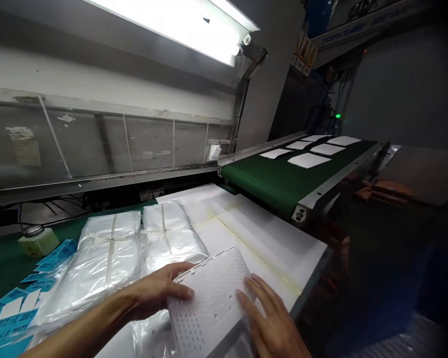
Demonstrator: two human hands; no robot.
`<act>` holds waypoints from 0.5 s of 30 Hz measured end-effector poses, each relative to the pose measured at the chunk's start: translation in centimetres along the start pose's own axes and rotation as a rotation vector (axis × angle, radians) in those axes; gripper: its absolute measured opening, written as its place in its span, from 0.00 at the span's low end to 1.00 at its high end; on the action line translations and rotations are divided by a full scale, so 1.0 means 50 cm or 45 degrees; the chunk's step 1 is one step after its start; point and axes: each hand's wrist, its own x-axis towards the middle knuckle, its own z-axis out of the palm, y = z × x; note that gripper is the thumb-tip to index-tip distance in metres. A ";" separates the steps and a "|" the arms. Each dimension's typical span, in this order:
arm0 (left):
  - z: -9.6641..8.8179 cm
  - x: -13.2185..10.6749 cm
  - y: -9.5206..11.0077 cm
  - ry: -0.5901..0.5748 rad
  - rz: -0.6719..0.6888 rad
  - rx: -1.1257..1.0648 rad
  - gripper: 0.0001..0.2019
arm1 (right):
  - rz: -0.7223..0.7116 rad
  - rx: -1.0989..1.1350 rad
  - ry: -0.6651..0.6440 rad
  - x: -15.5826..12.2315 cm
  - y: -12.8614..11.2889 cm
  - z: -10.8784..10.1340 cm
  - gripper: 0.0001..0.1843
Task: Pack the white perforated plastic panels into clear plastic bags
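A white perforated plastic panel [209, 303] with rows of small slots and a notched edge is tilted between my hands at the bottom of the view. My left hand [160, 291] has its fingers curled over the panel's left edge. My right hand [269, 318] presses its spread fingers against the right side. A clear plastic bag [153, 335] lies under the panel, and its lower side is hidden by the panel and my hands. Next to my left hand are two string-tied bundles in clear plastic [108, 258] [168, 233].
The white work surface [261, 238] ends in an edge at the right. Beyond it runs a green conveyor belt [280, 181] carrying several white sheets [309, 160]. Blue printed labels [11, 318] lie at the left near a small bottle [38, 242]. A fluorescent lamp [179, 27] hangs above.
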 end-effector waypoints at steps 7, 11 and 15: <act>0.034 0.079 0.020 -0.098 0.290 0.875 0.24 | 0.930 1.305 0.155 -0.013 0.016 -0.020 0.43; 0.045 0.107 0.013 -0.215 0.278 1.086 0.21 | 0.980 1.162 0.179 -0.048 0.027 0.008 0.32; 0.039 0.103 -0.015 -0.087 0.229 1.117 0.29 | 0.997 1.144 0.333 -0.082 0.035 0.054 0.39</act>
